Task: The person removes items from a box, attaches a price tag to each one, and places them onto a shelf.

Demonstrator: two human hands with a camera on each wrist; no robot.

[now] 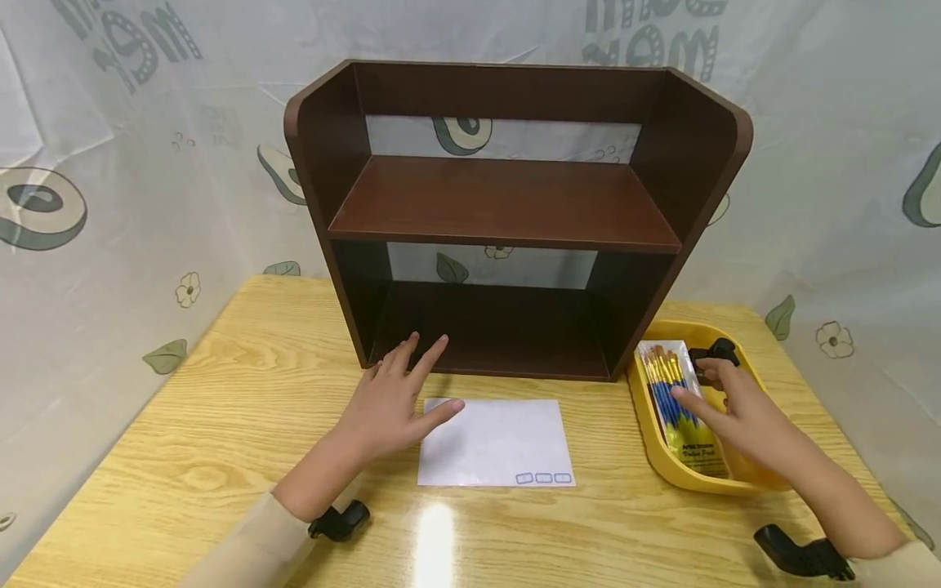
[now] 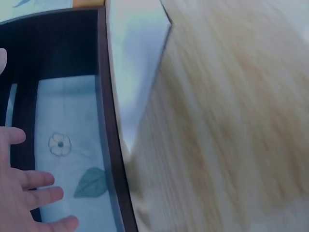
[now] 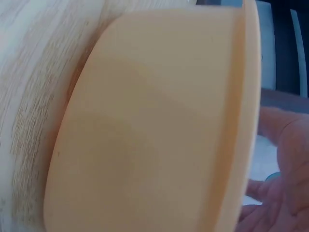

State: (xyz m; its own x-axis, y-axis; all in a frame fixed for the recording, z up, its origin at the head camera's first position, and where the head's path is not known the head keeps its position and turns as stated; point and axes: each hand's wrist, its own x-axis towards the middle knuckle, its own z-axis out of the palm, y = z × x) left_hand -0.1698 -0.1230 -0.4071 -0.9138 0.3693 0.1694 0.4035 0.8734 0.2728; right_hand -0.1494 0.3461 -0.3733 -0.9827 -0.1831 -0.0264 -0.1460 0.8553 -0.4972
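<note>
My left hand point(image 1: 390, 400) hovers with its fingers spread, over the near left edge of the brown shelf unit point(image 1: 507, 204) and beside a white sheet of paper point(image 1: 496, 445). In the left wrist view the fingers point(image 2: 41, 198) stand apart with nothing between them. My right hand point(image 1: 750, 412) reaches over a yellow tray point(image 1: 654, 441), thumb and fingers apart and loosely bent. Below it lie a pack of paintbrushes point(image 1: 680, 408) with blue handles and a black object point(image 1: 724, 351). Whether the fingertips touch the black object is unclear; its kind is partly hidden.
The two-tier shelf unit stands at the back of the wooden table point(image 1: 220, 408). The tray sits against its right side. Small printed boxes mark the paper's lower right corner. A patterned white sheet point(image 1: 184, 163) hangs behind and at both sides.
</note>
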